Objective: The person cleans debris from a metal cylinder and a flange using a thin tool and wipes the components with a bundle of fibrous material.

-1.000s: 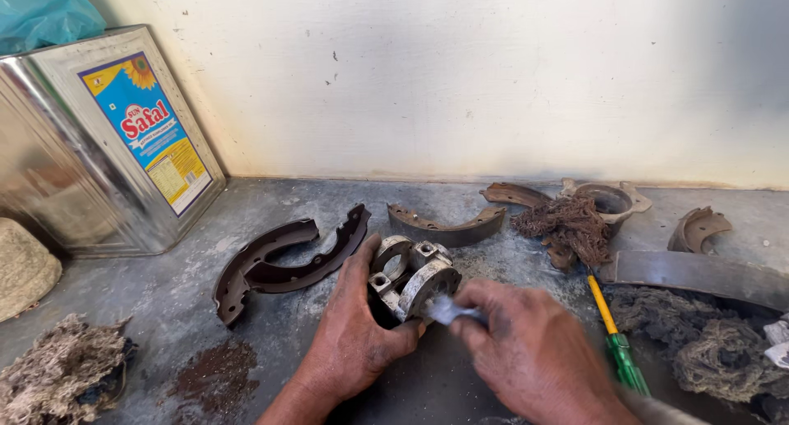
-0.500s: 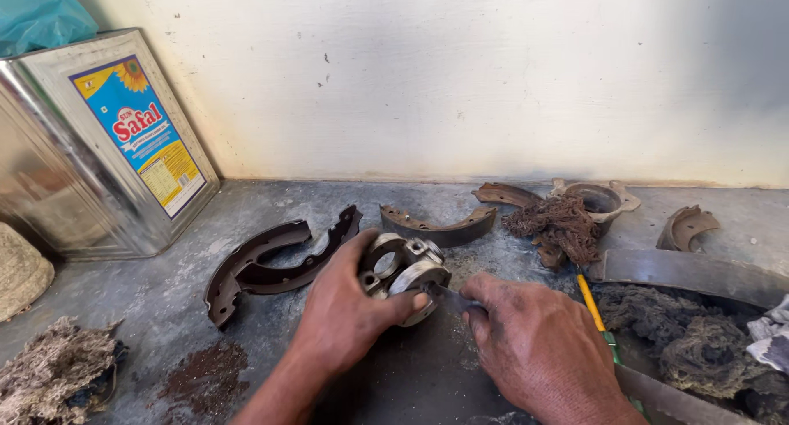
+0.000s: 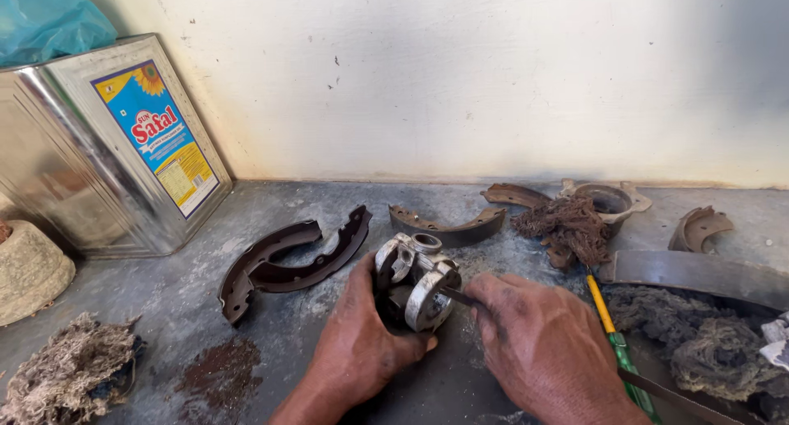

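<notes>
My left hand (image 3: pixel 360 339) grips a grey metal part (image 3: pixel 417 279) with round holes and bolt bosses, holding it upright on the dark bench (image 3: pixel 205 277). My right hand (image 3: pixel 546 351) pinches a thin dark tool (image 3: pixel 457 297), and its tip touches the part's rounded front face. The tool's rear end is hidden in my fingers. Two dark brake shoes (image 3: pixel 288 261) lie just left of my left hand.
A large shiny tin can (image 3: pixel 99 154) with a blue label stands at the left by the wall. A rusty brake shoe (image 3: pixel 448 224), a brown fibre wad (image 3: pixel 567 224) and a metal housing (image 3: pixel 608 199) lie behind. A green-yellow screwdriver (image 3: pixel 616 351) and dirty rags (image 3: pixel 699 343) lie right.
My left hand has turned the metal part so a different face shows. My right hand's pale tool end from a second ago now shows as a thin dark tip against the part.
</notes>
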